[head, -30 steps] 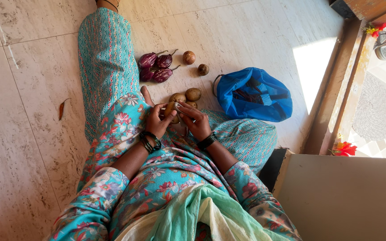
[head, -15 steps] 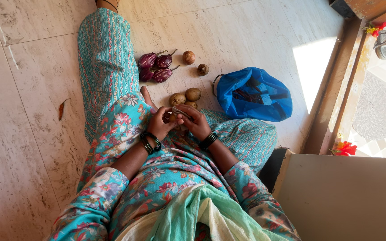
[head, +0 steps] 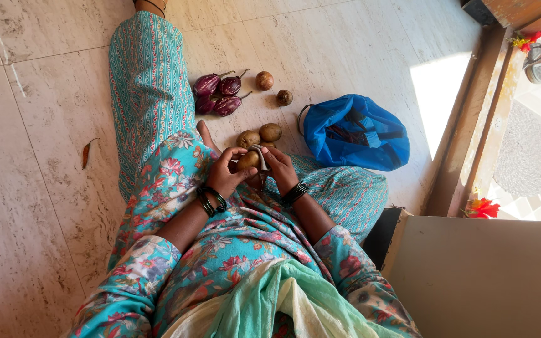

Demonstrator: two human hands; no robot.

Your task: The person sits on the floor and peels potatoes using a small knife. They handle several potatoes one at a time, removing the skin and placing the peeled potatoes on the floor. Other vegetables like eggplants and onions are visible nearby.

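– What's around her?
– Pale marble floor (head: 39, 188), sun coming in by the doorway. A blue bag (head: 370, 134) lies open beside her knee, four purple aubergines (head: 217, 94) sit by her outstretched leg, and two loose potatoes (head: 259, 135) are just in front of her hands.
– And the hands?
– Left hand (head: 223, 172) cups a potato (head: 248, 160) above her lap, fingers curled round it. Right hand (head: 280, 169) pinches a small peeler (head: 260, 154) against its top
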